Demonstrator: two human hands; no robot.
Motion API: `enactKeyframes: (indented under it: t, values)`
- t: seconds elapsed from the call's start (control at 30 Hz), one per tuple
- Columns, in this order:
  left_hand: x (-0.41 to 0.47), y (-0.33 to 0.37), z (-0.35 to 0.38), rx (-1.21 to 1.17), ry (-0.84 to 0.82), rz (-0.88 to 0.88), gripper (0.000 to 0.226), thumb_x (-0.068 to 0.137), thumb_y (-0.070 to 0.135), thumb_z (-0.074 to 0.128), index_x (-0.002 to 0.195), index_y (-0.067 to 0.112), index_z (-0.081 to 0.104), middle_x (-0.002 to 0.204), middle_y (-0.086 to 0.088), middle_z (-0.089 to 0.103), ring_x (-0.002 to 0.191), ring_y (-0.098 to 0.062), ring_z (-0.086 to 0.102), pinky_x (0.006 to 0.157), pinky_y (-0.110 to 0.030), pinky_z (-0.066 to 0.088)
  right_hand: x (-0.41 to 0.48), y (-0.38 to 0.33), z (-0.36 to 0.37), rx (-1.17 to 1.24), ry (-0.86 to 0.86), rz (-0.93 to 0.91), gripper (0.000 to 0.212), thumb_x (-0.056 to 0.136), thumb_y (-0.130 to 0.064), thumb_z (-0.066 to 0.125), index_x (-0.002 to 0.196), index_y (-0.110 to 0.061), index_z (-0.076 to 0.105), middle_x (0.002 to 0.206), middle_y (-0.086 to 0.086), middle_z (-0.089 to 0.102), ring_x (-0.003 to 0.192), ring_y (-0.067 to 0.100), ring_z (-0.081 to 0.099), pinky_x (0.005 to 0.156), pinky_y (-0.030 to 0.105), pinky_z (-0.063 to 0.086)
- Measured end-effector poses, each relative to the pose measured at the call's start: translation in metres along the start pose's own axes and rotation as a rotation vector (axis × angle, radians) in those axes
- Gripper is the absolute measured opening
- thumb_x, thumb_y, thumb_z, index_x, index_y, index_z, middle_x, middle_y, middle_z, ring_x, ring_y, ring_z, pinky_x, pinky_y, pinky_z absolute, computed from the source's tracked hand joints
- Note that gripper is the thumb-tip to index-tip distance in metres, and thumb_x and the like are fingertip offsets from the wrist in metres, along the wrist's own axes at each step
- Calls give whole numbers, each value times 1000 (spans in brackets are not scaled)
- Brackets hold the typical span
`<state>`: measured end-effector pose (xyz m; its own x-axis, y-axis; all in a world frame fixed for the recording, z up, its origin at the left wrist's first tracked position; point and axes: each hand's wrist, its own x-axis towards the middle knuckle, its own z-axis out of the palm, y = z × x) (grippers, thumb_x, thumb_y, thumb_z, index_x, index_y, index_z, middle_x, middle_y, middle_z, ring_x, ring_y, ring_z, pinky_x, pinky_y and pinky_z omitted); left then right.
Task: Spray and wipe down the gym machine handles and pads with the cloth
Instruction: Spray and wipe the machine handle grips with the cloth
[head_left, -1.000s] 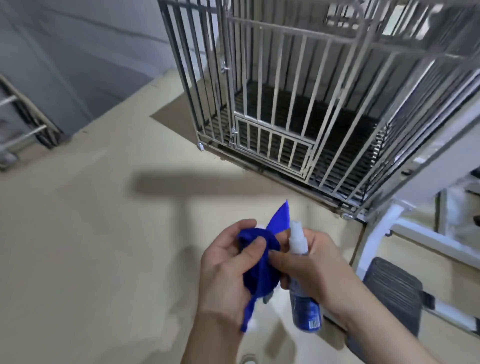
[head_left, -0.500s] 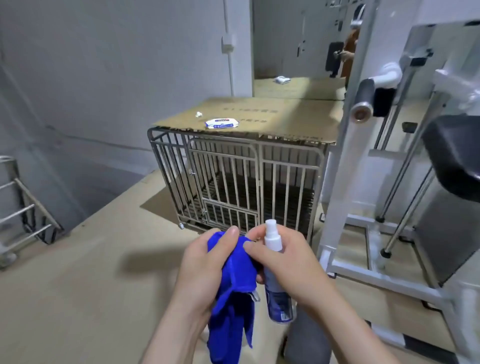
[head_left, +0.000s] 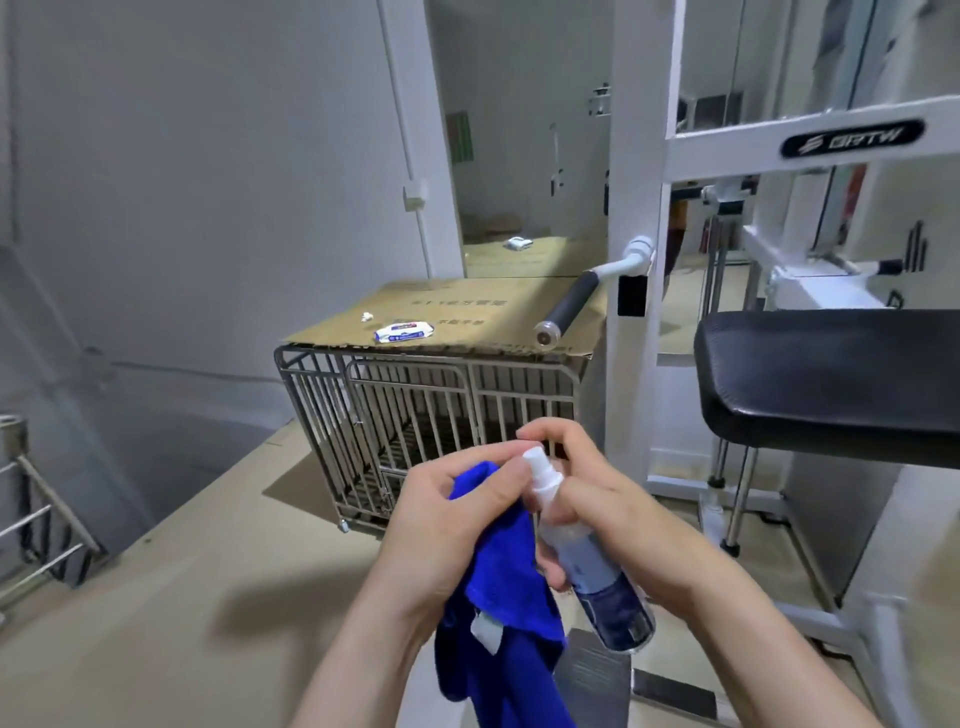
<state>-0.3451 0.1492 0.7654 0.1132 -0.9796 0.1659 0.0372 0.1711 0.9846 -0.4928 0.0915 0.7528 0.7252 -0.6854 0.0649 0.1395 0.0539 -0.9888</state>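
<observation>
My left hand (head_left: 441, 525) grips a blue cloth (head_left: 504, 613), which hangs down below my wrist. My right hand (head_left: 608, 514) holds a small spray bottle (head_left: 587, 556) with a white nozzle and dark blue label, forefinger curled over the nozzle top. Both hands meet at lower centre. The white gym machine (head_left: 634, 218) stands ahead on the right. Its black foam handle (head_left: 571, 301) juts toward me at mid height. Its black pad (head_left: 831, 374) sits at the right, above and beyond my right hand.
A steel wire cage (head_left: 431, 415) topped with cardboard stands on the floor straight ahead, a wipes packet (head_left: 404, 332) on top. A metal rack (head_left: 31, 499) is at the far left. A mirror lies behind the cage. Bare floor spreads to the left.
The view has tilted upward, bringing the machine's handle and pad into sight. My hands stayed together, and my right forefinger now curls over the bottle's nozzle.
</observation>
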Motion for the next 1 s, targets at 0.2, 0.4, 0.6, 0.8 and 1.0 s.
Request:
enactKeyframes:
  t: [0.2,0.4,0.6,0.8,1.0]
  values:
    - [32,7,28,-42,53,1,10,81,10,69,79,11,79,76,-27,70,61,-31,64,60,-43,57,11,-10,-22,-302,163,-93,45,81,-13,53,117,-37,42,91,14,58,57,16,57,53,31,50]
    - [82,-3,36,-11,203,4,3,77,9,76,75,10,78,75,-16,74,67,-23,70,63,-33,57,41,1,-53,-634,402,-210,19,90,-23,56,99,-38,48,95,-5,63,75,10,58,67,40,50]
    - [140,-12,38,-80,240,-57,6,77,6,77,72,10,78,72,-14,74,64,-21,70,58,-26,56,79,7,-91,-795,549,-262,17,92,-24,61,102,-39,63,98,-13,64,97,6,60,79,20,47]
    - [167,-10,50,108,202,50,6,77,14,79,72,19,78,65,-3,72,61,-12,67,57,-24,53,95,-8,-116,-415,341,-158,23,99,-24,48,110,-37,65,101,2,71,90,21,67,82,38,54]
    - [180,5,47,171,320,92,11,85,28,70,78,24,78,67,4,71,58,-3,60,55,-16,46,116,-26,-151,-12,312,13,69,94,-63,40,74,0,61,63,15,54,50,21,52,56,29,46]
